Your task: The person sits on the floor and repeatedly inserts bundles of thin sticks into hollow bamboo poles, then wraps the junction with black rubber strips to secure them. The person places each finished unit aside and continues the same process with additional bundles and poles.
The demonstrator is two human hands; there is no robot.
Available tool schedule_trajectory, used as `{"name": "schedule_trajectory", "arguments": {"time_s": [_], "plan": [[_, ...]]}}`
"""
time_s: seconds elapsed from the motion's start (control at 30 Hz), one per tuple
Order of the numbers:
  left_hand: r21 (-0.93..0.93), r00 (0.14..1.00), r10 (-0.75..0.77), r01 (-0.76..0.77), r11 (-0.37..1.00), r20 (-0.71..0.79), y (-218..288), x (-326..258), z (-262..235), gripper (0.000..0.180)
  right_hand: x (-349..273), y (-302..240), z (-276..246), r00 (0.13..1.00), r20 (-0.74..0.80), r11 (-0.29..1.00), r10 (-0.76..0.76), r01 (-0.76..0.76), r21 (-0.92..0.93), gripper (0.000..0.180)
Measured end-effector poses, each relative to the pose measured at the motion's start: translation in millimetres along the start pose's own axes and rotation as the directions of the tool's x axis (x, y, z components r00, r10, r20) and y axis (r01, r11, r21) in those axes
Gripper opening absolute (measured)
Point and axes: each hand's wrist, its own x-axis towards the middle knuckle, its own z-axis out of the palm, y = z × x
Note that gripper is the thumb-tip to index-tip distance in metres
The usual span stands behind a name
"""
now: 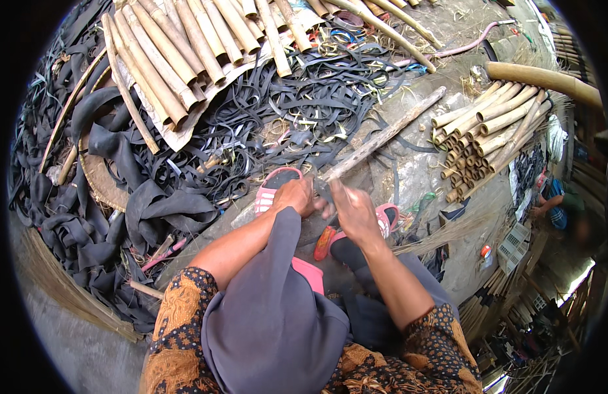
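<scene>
Bamboo stick (383, 136), long and pale, is seen lying slantwise across the ground, its near end held low in front of the seated person and its far end reaching up toward the right, close to a bundle of short bamboo tubes (488, 134). The near end is gripped by the left hand (295, 196), whose fingers are clenched round it. The right hand (354, 211) is placed just beside, touching the same end; whether its fingers are closed on the stick or on something small and dark cannot be told, since motion blur hides them. The stick is judged stiff, light for its length, and rough enough not to slip; it is best held near the worked end, where leverage is kept short. Black rubber strips (278, 111) are heaped on the far left, with thicker bamboo poles (186, 52) laid over them. Pink sandals (272, 190) are worn on the feet, under the hands.
</scene>
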Motion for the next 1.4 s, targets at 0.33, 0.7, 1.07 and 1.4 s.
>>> {"name": "schedule_trajectory", "arguments": {"time_s": [0.33,0.7,1.07,1.4], "plan": [[-0.033,0.975,0.182,-0.188,0.982,-0.127,-16,7,13,0.058,-45,33,2,0.905,-0.105,0.839,-0.413,0.333,-0.431,0.028],[-0.599,0.974,0.137,-0.002,0.801,0.18,-29,7,-10,0.037,-44,36,1,0.988,-0.042,0.972,0.147,-0.136,0.193,0.028],[-0.413,0.975,0.175,-0.217,0.884,-0.138,-24,-16,9,0.046,-44,24,2,0.962,0.05,0.871,0.267,-0.263,0.416,0.035],[-0.087,1.0,-0.025,0.024,0.996,-0.009,-14,-19,-2,0.035,-32,33,13,0.965,0.017,0.89,0.262,-0.249,0.381,0.033]]}}
